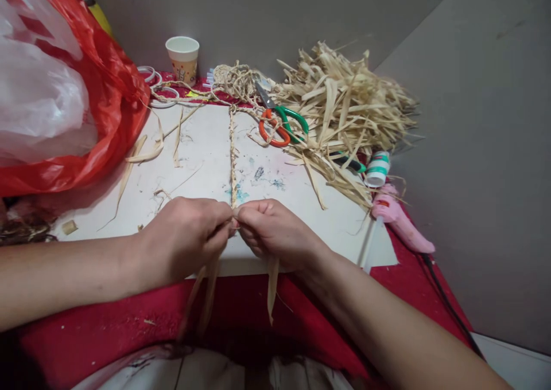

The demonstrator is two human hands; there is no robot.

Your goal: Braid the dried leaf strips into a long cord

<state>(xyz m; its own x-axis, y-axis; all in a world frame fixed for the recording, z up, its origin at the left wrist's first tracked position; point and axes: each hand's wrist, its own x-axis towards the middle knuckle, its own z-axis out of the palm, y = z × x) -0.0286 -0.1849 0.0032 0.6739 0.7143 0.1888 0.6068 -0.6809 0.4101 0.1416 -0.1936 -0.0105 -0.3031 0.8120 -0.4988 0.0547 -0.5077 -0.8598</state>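
A thin braid of dried husk strips (pixel 233 155) runs straight down the middle of a white board (pixel 193 143). My left hand (pixel 189 235) and my right hand (pixel 275 229) meet at its near end, both closed on the strips. Loose strip ends hang below the left hand, and one husk strip (pixel 272 287) dangles under the right. The exact pinch between the fingertips is partly hidden. Beyond the hands, the braid's far end reaches a tangle of braided cord (pixel 236 83) at the back.
Scissors (pixel 275 123) with orange and green handles lie beside a heap of dried husks (pixel 344 103). A pink glue gun (pixel 402 221) and a tape roll (pixel 377 169) sit at right. A paper cup (pixel 183 60) stands at back; a red plastic bag (pixel 120 109) fills the left.
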